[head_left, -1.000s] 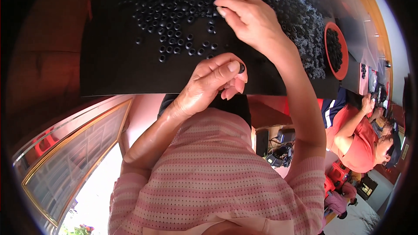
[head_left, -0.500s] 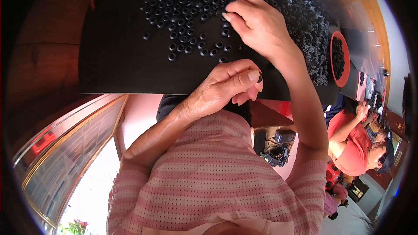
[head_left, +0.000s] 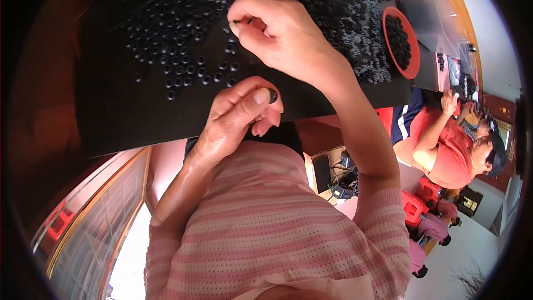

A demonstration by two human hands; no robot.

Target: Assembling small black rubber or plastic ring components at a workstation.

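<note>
My left hand [head_left: 236,114] is closed, thumb against the curled fingers. Pinched beside the thumb tip is a small black round cap [head_left: 272,96], partly hidden by the fingers. Farther up, my right hand [head_left: 286,36] hovers over the near edge of the pile, its thumb and forefinger brought together. Something small and dark shows at those fingertips, too little to make out. Beneath and left of it, many loose black caps with round openings [head_left: 177,69] are spread over the dark tabletop [head_left: 127,125].
Small grey, coiled-looking pieces [head_left: 366,50] lie heaped right of the caps. Beyond them stands an orange-red bowl [head_left: 412,61] holding black pieces. A person in a red shirt [head_left: 444,147] works farther right. Cables and dark devices [head_left: 344,189] sit below the table edge.
The whole view has shifted, so the table and bowl appear higher and farther left. My right hand has drawn back from the caps toward me. My left hand keeps its hold on the cap.
</note>
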